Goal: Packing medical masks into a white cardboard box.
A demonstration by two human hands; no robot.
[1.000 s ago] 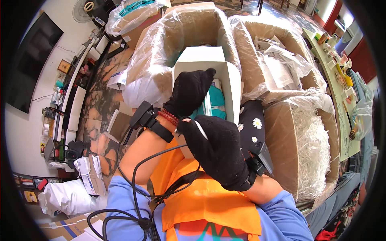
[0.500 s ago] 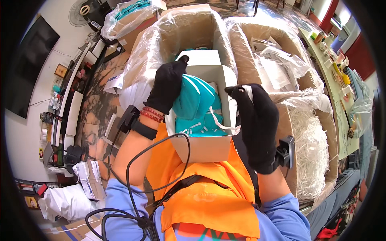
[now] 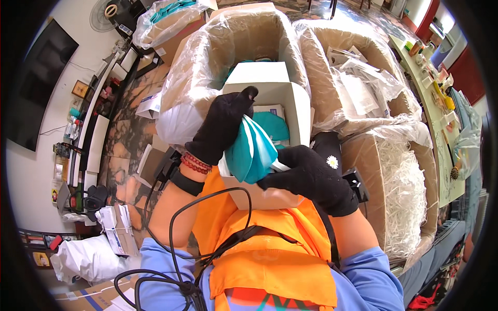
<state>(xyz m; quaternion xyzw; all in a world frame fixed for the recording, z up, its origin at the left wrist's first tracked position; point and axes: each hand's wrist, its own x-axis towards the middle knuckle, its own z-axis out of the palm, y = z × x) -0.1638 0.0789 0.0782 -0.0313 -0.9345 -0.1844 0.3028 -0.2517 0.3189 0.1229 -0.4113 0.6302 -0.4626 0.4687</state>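
Observation:
A bunch of teal folded face masks point(image 3: 249, 153) with white straps hangs over the near part of an open white box point(image 3: 295, 106). My left hand point(image 3: 223, 124), in a black glove, is closed on the upper end of the bunch. At its lower right side my black-gloved right hand point(image 3: 314, 179) is closed around the white straps; its fingertips are partly hidden. Another teal mask point(image 3: 272, 127) lies inside the box, beside a pale printed packet point(image 3: 271, 109). The box stands upright in front of my orange apron point(image 3: 270, 259), its flap raised at the far side.
Behind the box is a plastic-lined carton point(image 3: 244, 39) with teal items at its bottom. To the right stand a carton of clear packets point(image 3: 358, 88) and one of white shredded paper point(image 3: 402, 197). A black cable point(image 3: 168, 223) loops by my left forearm.
My right hand has come left and down from the box's right side to the lower end of the masks, gathering the straps. My left hand has shifted slightly right with the masks.

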